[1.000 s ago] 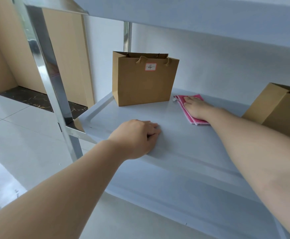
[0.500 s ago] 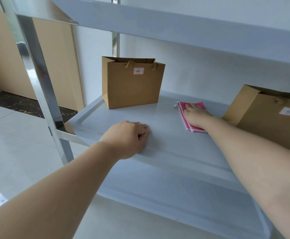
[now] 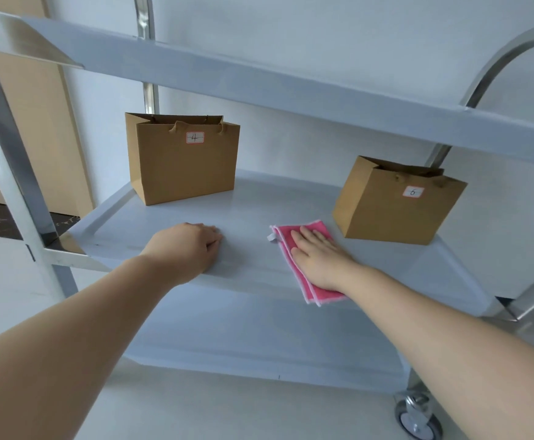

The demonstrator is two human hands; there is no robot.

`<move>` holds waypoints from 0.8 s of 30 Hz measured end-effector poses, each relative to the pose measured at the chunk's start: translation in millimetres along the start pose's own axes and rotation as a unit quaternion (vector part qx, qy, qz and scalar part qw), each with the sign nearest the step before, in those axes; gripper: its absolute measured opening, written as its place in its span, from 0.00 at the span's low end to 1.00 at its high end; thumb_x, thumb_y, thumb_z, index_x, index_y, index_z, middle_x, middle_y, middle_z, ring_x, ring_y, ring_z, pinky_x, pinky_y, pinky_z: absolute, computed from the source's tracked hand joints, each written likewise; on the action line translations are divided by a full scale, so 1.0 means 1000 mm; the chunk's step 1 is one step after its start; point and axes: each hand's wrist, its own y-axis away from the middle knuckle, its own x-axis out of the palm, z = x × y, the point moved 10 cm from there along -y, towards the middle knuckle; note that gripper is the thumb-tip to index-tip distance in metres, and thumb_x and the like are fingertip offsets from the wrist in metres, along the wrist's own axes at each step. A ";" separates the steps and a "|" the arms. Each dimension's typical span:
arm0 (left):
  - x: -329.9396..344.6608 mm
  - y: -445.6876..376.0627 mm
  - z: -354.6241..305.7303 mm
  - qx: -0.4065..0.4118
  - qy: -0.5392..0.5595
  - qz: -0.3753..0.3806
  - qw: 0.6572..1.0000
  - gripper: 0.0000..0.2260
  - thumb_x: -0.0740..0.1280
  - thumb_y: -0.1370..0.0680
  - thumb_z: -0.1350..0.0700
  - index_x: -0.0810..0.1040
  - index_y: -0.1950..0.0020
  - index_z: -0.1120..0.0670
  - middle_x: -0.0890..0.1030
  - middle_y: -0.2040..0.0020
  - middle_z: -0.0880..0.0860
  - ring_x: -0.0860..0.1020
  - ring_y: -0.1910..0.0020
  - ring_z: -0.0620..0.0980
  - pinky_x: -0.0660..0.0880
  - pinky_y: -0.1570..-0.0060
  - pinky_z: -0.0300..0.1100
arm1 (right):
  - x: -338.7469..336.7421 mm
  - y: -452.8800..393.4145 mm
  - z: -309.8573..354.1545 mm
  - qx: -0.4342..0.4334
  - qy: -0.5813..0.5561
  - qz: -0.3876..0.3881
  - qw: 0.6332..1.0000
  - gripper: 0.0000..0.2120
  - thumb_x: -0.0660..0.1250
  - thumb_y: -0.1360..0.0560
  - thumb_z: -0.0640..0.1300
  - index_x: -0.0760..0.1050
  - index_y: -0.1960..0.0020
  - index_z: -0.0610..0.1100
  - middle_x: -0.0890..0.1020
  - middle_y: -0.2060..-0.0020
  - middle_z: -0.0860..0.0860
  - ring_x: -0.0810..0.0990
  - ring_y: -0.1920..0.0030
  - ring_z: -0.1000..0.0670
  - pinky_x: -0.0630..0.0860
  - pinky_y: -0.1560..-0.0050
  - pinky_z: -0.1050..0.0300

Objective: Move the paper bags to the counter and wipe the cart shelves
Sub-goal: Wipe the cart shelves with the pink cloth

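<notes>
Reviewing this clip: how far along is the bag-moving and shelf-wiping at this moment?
Done: nothing certain. In hand: the right hand presses a pink cloth flat on the middle shelf, while the left hand rests at its front edge. Left: bag 4 and bag 6 stand on that shelf, unmoved.
</notes>
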 end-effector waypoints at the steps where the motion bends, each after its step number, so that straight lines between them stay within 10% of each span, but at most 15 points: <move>1: 0.000 -0.001 -0.002 0.000 -0.006 0.001 1.000 0.13 0.54 0.21 0.50 0.78 0.49 0.50 0.80 0.45 0.49 0.77 0.45 0.54 0.77 0.49 0.51 | 0.000 0.003 0.000 0.000 -0.001 0.002 1.000 0.26 0.40 0.18 0.54 0.43 0.22 0.49 0.43 0.22 0.50 0.43 0.23 0.49 0.41 0.24 0.52; 7: -0.004 -0.003 -0.038 0.077 0.010 0.014 0.997 0.16 0.55 0.20 0.56 0.75 0.35 0.48 0.75 0.35 0.47 0.72 0.37 0.54 0.72 0.41 0.48 | -0.002 -0.002 -0.001 -0.001 0.003 0.005 1.000 0.26 0.41 0.18 0.53 0.44 0.22 0.49 0.44 0.22 0.50 0.42 0.23 0.48 0.41 0.24 0.51; 24: 0.004 -0.016 -0.046 0.159 -0.026 -0.081 0.984 0.26 0.45 0.28 0.40 0.76 0.61 0.55 0.84 0.57 0.50 0.80 0.54 0.54 0.77 0.60 0.47 | -0.029 -0.132 -0.041 0.073 -0.001 -0.039 0.997 0.25 0.42 0.21 0.47 0.52 0.25 0.41 0.55 0.24 0.43 0.54 0.25 0.40 0.51 0.26 0.43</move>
